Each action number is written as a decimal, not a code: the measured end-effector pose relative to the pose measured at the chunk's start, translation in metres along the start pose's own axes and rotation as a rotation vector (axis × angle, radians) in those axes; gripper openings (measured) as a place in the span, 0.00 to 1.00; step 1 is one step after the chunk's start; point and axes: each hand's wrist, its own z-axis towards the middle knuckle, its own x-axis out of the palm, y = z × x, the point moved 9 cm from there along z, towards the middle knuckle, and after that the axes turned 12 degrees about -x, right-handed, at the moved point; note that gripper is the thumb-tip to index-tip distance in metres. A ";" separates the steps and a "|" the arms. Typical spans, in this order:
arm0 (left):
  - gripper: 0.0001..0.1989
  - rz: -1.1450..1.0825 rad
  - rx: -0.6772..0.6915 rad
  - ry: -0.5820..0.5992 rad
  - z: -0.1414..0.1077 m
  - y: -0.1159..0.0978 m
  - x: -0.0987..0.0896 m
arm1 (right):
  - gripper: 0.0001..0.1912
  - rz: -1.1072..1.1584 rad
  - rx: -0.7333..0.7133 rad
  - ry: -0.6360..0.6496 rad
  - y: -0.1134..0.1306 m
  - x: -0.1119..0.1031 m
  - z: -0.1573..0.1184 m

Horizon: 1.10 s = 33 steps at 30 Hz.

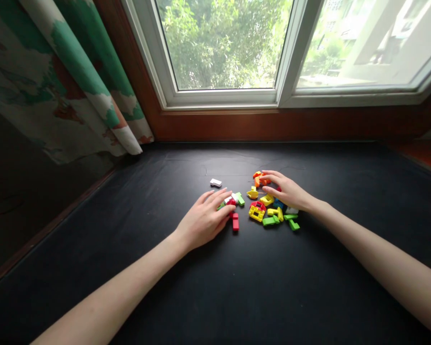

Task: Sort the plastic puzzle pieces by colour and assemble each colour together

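Note:
Small colourful plastic pieces lie in a loose pile on a black surface. My left hand (209, 215) is low at the pile's left side, fingers stretched over red, white and green pieces and partly hiding them. A red piece (235, 222) lies by its thumb, and a green piece (240, 199) just beyond its fingertips. Over the right part reaches my right hand (289, 189), thumb and fingers apart, its fingertips at the orange pieces (257, 181). Below that hand are yellow pieces (266, 200) and a blue piece (278, 203), partly covered. I see nothing gripped in either hand.
A white piece (216, 182) lies apart at the back left. Nearer me are a yellow frame-like piece (256, 213) and green pieces (271, 221). Behind the black surface (215, 292) stands a window with a wooden sill (219, 125); a patterned curtain (89, 81) hangs at the left.

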 end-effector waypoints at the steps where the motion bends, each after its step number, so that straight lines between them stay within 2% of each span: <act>1: 0.15 0.000 -0.032 -0.007 -0.001 0.009 -0.002 | 0.16 0.026 -0.028 0.012 0.007 0.000 -0.002; 5: 0.16 -0.081 -0.193 -0.016 -0.004 0.043 -0.009 | 0.15 0.212 -0.141 0.099 0.042 0.003 -0.009; 8: 0.16 -0.133 -0.262 -0.015 -0.001 0.054 -0.013 | 0.17 0.391 -0.177 0.186 0.062 0.011 -0.006; 10: 0.17 -0.138 -0.256 -0.003 0.005 0.050 -0.013 | 0.18 0.487 -0.159 0.186 0.066 0.015 -0.001; 12: 0.16 -0.134 -0.207 0.029 0.013 0.038 -0.011 | 0.17 0.508 -0.135 0.130 0.065 0.015 0.006; 15: 0.17 -0.113 -0.080 0.087 0.025 0.008 -0.003 | 0.16 0.411 -0.127 0.056 0.059 0.013 0.011; 17: 0.18 -0.102 0.005 0.119 0.029 -0.011 0.003 | 0.14 0.370 -0.138 0.065 0.058 0.014 0.008; 19: 0.17 -0.092 0.042 0.124 0.029 -0.020 0.007 | 0.13 0.350 -0.139 0.087 0.055 0.013 -0.001; 22: 0.15 -0.075 0.061 0.103 0.025 -0.022 0.009 | 0.13 0.277 -0.121 0.090 0.049 0.007 -0.019; 26: 0.13 -0.104 0.037 0.078 0.023 -0.012 0.007 | 0.13 0.187 -0.085 0.041 0.041 -0.008 -0.044; 30: 0.10 -0.097 -0.047 0.104 0.028 -0.005 0.009 | 0.13 0.118 0.017 -0.038 0.032 -0.025 -0.066; 33: 0.08 -0.044 -0.119 0.137 0.034 -0.004 0.013 | 0.17 0.103 0.059 -0.013 0.034 -0.026 -0.079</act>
